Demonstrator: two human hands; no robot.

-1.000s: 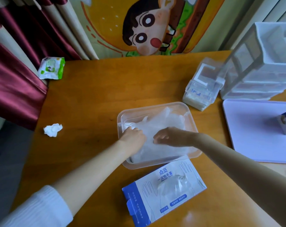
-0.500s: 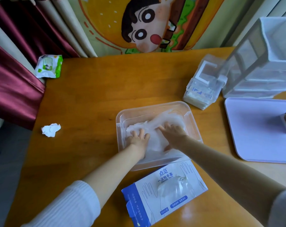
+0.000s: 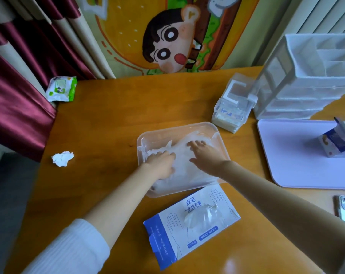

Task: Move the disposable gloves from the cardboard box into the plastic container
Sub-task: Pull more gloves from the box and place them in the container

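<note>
Left hand point(image 3: 161, 165) and right hand point(image 3: 206, 156) press the disposable gloves point(image 3: 184, 153) flat inside the plastic container point(image 3: 178, 127).
The right fingers point(image 3: 197, 143) lie spread and the left fingers point(image 3: 164, 155) straight and close together on the clear heap. Just beside the container's near rim lies the cardboard box point(image 3: 191, 224), printed "点范 一次性手套". Bare table point(image 3: 108, 125) opens leftward to a crumpled tissue point(image 3: 62, 158).

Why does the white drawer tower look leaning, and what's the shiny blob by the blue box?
Head view: the wide-angle lens bends things near the edges, so the white plastic drawer tower looks tilted; head view too: the pale blob on the orange wooden table, beside the blue-and-white cardboard glove box, is light glare.
</note>
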